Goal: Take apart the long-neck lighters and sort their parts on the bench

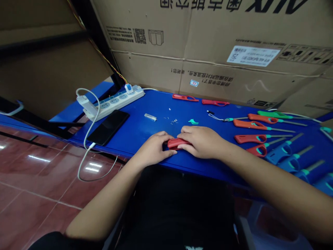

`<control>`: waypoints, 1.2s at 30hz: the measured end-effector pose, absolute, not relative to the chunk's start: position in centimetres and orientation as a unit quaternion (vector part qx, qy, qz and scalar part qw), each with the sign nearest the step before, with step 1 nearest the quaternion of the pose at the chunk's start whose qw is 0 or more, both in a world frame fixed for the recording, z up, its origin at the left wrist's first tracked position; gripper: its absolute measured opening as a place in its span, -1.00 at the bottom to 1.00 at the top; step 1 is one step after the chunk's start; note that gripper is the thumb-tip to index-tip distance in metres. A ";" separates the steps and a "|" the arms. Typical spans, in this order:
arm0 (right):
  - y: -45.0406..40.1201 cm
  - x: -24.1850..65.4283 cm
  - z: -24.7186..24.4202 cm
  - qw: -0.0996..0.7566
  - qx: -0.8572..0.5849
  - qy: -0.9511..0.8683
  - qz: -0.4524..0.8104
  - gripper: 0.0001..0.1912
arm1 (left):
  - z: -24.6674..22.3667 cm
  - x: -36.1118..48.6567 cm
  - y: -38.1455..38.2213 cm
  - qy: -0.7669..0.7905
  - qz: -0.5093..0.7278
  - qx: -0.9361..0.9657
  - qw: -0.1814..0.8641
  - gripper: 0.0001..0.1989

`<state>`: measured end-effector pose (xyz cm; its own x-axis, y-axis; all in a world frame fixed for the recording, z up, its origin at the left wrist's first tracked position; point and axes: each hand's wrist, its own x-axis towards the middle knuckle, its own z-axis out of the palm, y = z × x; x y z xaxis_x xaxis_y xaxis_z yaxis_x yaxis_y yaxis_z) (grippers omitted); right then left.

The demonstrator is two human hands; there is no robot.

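Note:
Between my two hands, low over the front of the blue table (135, 139), is a red lighter handle (174, 143). My left hand (154, 149) pinches its left end between thumb and fingers. Wrapped around the right part is my right hand (201, 141), which hides that end. Just beyond lie a small green plastic piece (193, 121), several tiny pins (174, 121) and a clear, flat lighter tank (150, 117). Two red handle shells (185, 98) rest at the back. On the right are several long-neck lighters (251, 139) in red, orange, green and blue.
A white power strip (114, 101) with plugs and a black phone (108, 127) on a white cable occupy the left end. Cardboard (156, 66) stands along the back edge. A short cord (215, 117) lies near the lighters. Dark metal framing (96, 41) rises at left.

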<state>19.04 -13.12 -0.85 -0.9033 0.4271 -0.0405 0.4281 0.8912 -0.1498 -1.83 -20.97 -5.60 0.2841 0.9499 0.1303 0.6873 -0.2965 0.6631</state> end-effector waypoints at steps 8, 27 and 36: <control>-9.8 21.9 0.0 -0.062 0.323 0.886 -0.325 -0.61 | -5.8 -1.9 -21.2 0.537 0.288 0.746 0.270 -0.44; -10.0 21.8 -3.0 -0.142 0.339 0.907 -0.207 -0.79 | -3.1 -3.3 -22.6 0.518 0.210 0.781 0.279 -0.74; -9.0 24.5 1.6 -0.252 0.206 0.942 -0.086 -0.70 | 0.8 -3.2 -14.8 0.537 0.288 0.760 0.226 -0.62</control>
